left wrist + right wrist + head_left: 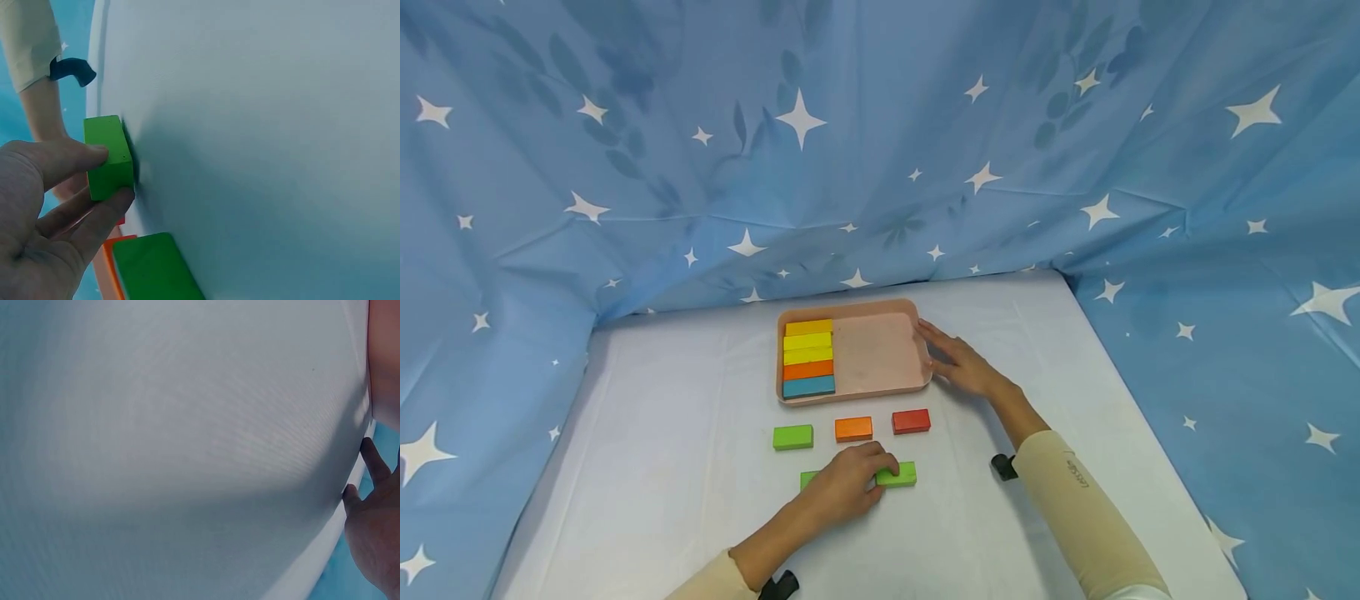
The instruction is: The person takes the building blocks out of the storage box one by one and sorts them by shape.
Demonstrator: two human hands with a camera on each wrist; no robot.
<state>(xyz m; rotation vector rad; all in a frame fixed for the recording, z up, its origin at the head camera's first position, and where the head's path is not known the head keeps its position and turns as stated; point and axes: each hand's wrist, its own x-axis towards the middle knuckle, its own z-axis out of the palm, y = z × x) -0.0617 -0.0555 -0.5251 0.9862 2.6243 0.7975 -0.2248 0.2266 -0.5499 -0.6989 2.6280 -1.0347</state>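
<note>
My left hand (pixel 848 483) pinches a green block (pixel 904 475) between thumb and fingers, low over the white table. In the left wrist view that same green block (pixel 107 140) sits between the thumb and fingertips, with a second green block (pixel 156 265) nearby. Part of another green block (pixel 808 478) shows behind the left hand in the head view. At the right end of a pink tray (pixel 880 346), my right hand (pixel 966 367) touches the rim with extended fingers. Stacked along the tray's left side are several blocks: yellow-orange, yellow, orange and blue (pixel 808 387).
Between the tray and my left hand lie a green block (pixel 793 437), an orange block (pixel 853 429) and a red block (pixel 911 422) in a loose row. A white cloth (pixel 685 450) covers the table. Blue star-patterned fabric (pixel 880 150) hangs behind and at both sides.
</note>
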